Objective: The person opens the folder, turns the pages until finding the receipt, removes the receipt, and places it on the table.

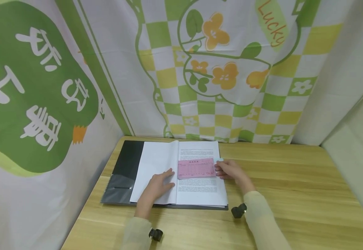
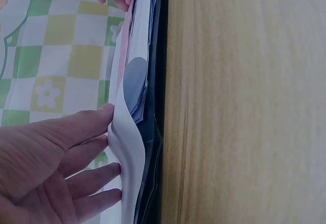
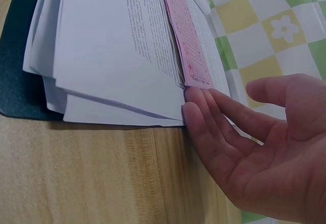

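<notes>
A black folder point(image 1: 125, 161) lies open with white printed pages point(image 1: 200, 196) inside. On the right page rests a pink receipt pad point(image 1: 196, 168), lying crosswise. My right hand point(image 1: 230, 170) is at the pad's right end; in the right wrist view its straight fingertips point(image 3: 192, 109) touch the pad's end and the page edge, with the thumb held apart. My left hand point(image 1: 157, 185) rests on the left page point(image 1: 156, 156) near the fold. In the left wrist view its relaxed, spread fingers touch the bulging white sheet point(image 2: 130, 147).
The folder lies on a wooden table point(image 1: 281, 180) near its back left. Behind hangs a green and yellow checkered curtain point(image 1: 206, 119), and another printed cloth point(image 1: 84, 152) covers the left side. A small pale blue tab point(image 1: 220, 160) shows beside the right fingers.
</notes>
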{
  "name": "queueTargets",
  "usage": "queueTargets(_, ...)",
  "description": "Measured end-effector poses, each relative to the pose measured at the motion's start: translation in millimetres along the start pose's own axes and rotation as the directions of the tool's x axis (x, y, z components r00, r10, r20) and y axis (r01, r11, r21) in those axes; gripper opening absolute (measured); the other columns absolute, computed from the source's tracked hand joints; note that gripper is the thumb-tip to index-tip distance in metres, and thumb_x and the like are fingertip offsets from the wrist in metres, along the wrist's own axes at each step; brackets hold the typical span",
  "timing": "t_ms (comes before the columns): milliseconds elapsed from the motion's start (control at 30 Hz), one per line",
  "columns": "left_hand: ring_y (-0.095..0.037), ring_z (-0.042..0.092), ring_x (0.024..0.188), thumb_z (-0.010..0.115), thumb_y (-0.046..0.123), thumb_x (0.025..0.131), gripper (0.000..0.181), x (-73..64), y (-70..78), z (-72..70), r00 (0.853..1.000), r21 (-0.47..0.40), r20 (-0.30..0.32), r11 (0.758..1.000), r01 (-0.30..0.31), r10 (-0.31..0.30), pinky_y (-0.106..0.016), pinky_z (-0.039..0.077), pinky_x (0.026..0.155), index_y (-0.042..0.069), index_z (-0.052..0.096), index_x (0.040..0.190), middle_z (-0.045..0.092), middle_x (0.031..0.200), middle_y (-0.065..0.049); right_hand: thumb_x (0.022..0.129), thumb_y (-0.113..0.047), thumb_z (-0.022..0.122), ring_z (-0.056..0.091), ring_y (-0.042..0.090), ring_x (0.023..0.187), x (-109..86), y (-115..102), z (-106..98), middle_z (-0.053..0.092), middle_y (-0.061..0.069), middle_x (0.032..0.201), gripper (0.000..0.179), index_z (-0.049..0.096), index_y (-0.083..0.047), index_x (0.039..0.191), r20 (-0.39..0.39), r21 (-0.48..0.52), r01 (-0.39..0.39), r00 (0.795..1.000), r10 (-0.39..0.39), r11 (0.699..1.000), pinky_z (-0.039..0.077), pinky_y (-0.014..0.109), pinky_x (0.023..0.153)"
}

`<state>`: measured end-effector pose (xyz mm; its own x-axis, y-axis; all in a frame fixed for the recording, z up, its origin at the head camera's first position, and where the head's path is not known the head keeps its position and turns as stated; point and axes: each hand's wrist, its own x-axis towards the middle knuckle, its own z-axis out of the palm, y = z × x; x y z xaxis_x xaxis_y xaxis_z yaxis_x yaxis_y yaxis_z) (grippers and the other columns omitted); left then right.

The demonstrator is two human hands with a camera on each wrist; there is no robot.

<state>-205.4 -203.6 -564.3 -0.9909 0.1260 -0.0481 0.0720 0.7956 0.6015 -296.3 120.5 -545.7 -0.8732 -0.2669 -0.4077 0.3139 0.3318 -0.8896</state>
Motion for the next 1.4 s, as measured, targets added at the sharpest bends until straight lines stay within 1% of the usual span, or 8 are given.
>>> queueTargets(233,-0.038,0.048,0.146,0.076,0.016,0.098,0.051,0.4,2.2,-1.3,1.0,-0.013,0.0,1.0,0.015,-0.015,-0.055,0.039,0.121,0.006,0.063,0.146,0.053,0.158,-0.012,0.112,-0.023,0.05,0.07,0.023,0.095,0.9,0.5,-0.4,0.07,0.021,0.115,0.042,0.062,0.013,0.128,-0.005,-0.009,0.014,1.0,-0.014,1.0,0.064,0.036,0.086)
queueTargets(500,-0.041,0.05,0.144,0.076,0.015,0.098,0.051,-0.5,-0.4,0.6,1.0,0.006,-0.003,1.0,-0.005,0.005,-0.056,0.041,0.12,0.004,0.062,0.146,0.053,0.158,-0.013,0.112,-0.025,0.051,0.071,0.024,0.097,2.5,2.6,0.5,0.07,0.022,0.118,0.043,0.062,0.012,0.13,-0.006,-0.011,0.015,1.0,-0.015,1.0,0.064,0.035,0.086)
queueTargets(700,-0.042,0.049,0.145,0.075,0.015,0.099,0.051,-0.6,0.7,2.0,1.0,0.001,-0.01,1.0,0.008,-0.008,-0.056,0.04,0.121,0.004,0.061,0.147,0.053,0.158,-0.012,0.111,-0.026,0.052,0.071,0.024,0.098,2.3,2.2,-0.1,0.069,0.022,0.12,0.043,0.061,0.012,0.132,-0.006,-0.001,0.018,1.0,-0.018,1.0,0.063,0.034,0.085)
queueTargets(900,-0.042,0.048,0.145,0.075,0.015,0.099,0.051,-2.9,2.3,2.5,1.0,-0.018,-0.009,1.0,0.016,-0.016,-0.057,0.039,0.121,0.004,0.061,0.147,0.052,0.159,-0.011,0.111,-0.028,0.053,0.068,0.023,0.1,2.0,2.1,-1.7,0.068,0.021,0.124,0.046,0.061,0.009,0.137,0.008,0.058,-0.006,1.0,0.006,0.998,0.063,0.032,0.084)
queueTargets(1000,-0.042,0.049,0.145,0.075,0.014,0.099,0.051,-4.2,2.4,3.3,1.0,-0.018,-0.012,1.0,0.015,-0.015,-0.056,0.039,0.121,0.005,0.062,0.146,0.052,0.158,-0.011,0.11,-0.03,0.055,0.066,0.021,0.1,2.4,2.4,-1.8,0.068,0.017,0.121,0.047,0.061,0.007,0.138,0.005,0.087,-0.025,1.0,0.025,0.996,0.062,0.03,0.083)
queueTargets(1133,-0.042,0.049,0.145,0.075,0.015,0.099,0.05,-3.9,2.5,4.2,1.0,-0.014,-0.022,1.0,0.008,-0.008,-0.055,0.039,0.121,0.004,0.061,0.147,0.052,0.159,-0.011,0.11,-0.03,0.055,0.064,0.02,0.098,3.2,1.5,-1.5,0.068,0.015,0.116,0.047,0.061,0.007,0.138,-0.006,0.116,-0.021,1.0,0.022,0.993,0.06,0.03,0.083)
queueTargets(1267,-0.043,0.049,0.145,0.074,0.015,0.099,0.05,-3.5,2.7,3.7,1.0,-0.014,-0.019,1.0,0.0,0.0,-0.056,0.039,0.121,0.004,0.061,0.147,0.051,0.159,-0.011,0.111,-0.027,0.053,0.07,0.023,0.098,4.6,2.7,-0.4,0.071,0.022,0.121,0.046,0.059,0.01,0.138,-0.001,0.163,-0.01,1.0,0.01,0.987,0.062,0.033,0.086)
queueTargets(1400,-0.039,0.048,0.147,0.074,0.015,0.1,0.05,-4.8,1.3,2.8,1.0,-0.033,-0.015,0.999,0.009,-0.009,-0.055,0.038,0.122,0.005,0.061,0.147,0.051,0.159,-0.01,0.112,-0.023,0.049,0.075,0.028,0.103,6.6,5.2,1.5,0.069,0.03,0.127,0.044,0.057,0.014,0.136,0.024,0.225,-0.005,1.0,-0.001,0.974,0.063,0.04,0.094)
